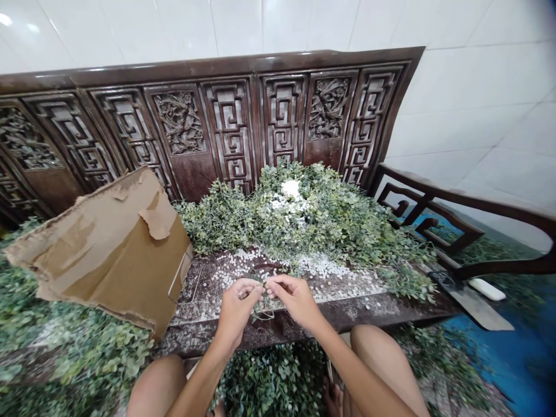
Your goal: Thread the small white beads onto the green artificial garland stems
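Thin green plastic-looking sprig (263, 317), pinched by left hand (237, 304) and right hand (299, 298) before the leafy green heap (356, 223), could drop among small round white pieces (325, 266) fronting that heap if fingertips slacken.

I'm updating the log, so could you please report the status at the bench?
Left hand and right hand pinching a green sprig. White bits scattered across the bench. Cardboard to the left, apart from both hands.

White tiled walls (460, 81); dark carved wooden bench (191, 172), latticed back; blue surface (482, 350) low right
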### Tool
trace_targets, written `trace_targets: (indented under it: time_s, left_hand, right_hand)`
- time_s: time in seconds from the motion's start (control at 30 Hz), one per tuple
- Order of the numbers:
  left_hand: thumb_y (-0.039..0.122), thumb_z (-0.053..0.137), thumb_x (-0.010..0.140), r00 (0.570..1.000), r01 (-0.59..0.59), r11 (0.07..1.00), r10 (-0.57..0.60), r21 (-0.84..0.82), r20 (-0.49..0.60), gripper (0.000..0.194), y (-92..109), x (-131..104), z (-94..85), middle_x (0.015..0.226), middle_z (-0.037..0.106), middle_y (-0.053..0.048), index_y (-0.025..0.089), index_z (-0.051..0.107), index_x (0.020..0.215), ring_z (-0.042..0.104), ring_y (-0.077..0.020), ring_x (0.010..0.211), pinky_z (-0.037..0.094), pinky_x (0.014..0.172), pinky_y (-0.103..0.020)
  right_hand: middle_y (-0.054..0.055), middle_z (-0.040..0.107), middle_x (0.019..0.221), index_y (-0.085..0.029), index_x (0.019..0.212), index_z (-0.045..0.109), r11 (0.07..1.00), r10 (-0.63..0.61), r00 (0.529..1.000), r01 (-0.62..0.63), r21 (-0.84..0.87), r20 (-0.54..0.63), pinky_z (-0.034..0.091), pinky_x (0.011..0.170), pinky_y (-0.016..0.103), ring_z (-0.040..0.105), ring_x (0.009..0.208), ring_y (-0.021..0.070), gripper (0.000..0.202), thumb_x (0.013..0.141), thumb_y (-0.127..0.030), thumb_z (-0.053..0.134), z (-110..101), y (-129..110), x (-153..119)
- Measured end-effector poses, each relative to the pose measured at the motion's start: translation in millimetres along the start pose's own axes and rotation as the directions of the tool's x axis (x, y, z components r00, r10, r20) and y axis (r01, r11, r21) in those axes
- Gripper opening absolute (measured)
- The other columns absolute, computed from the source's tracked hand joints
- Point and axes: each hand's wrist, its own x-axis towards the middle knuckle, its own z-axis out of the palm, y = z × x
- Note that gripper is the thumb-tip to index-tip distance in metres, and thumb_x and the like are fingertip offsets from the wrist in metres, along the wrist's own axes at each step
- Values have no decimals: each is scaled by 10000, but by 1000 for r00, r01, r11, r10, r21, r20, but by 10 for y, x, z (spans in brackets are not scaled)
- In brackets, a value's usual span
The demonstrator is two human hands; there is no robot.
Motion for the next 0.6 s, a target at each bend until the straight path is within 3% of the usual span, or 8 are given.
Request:
trace_targets:
  time_s: [0.1, 0.27, 0.5, 0.6]
  left_hand:
    - [315, 668, 733, 1000, -25, 999, 26, 47, -9, 178, 21, -5, -3, 676, 679, -30, 143, 701, 766, 597, -167, 662, 454, 650, -266]
    - [245, 662, 707, 1000, 14, 997, -12, 79, -27, 143, 52, -18, -13, 677, 682, -15, 157, 731, 797, 590, -166, 676, 454, 664, -265]
    - [262, 696, 700, 1000, -1, 996, 1, -84, 4, 152, 32, -7, 12, 667, 644, -6, 143, 669, 791, 582, -139, 643, 463, 630, -243]
    - [294, 705, 710, 999, 8, 996, -5, -87, 32, 189, 31, -19, 26, 671, 647, -4, 146, 663, 821, 594, -140, 644, 479, 642, -248]
  right_hand:
    - [47, 711, 784, -177, 897, 746, 1000, -3, 1000, 3, 0, -12, 537, 673, 296, 646, 681, 169, 263, 824, -407, 640, 4, -12, -4]
    - [45, 700, 798, -182, 908, 732, 999, -26, 1000, 27, -35, 10, 525, 660, 289, 635, 680, 167, 236, 854, -377, 611, 6, -43, -24]
    - [56, 691, 906, -207, 951, 716, 928, -244, 967, 253, -274, 66, 485, 764, 283, 628, 831, 177, 194, 910, -266, 536, 41, -105, -70]
    - [41, 682, 824, -203, 894, 700, 909, -267, 962, 270, -318, 54, 482, 712, 270, 620, 752, 166, 165, 895, -235, 538, 58, -112, -79]
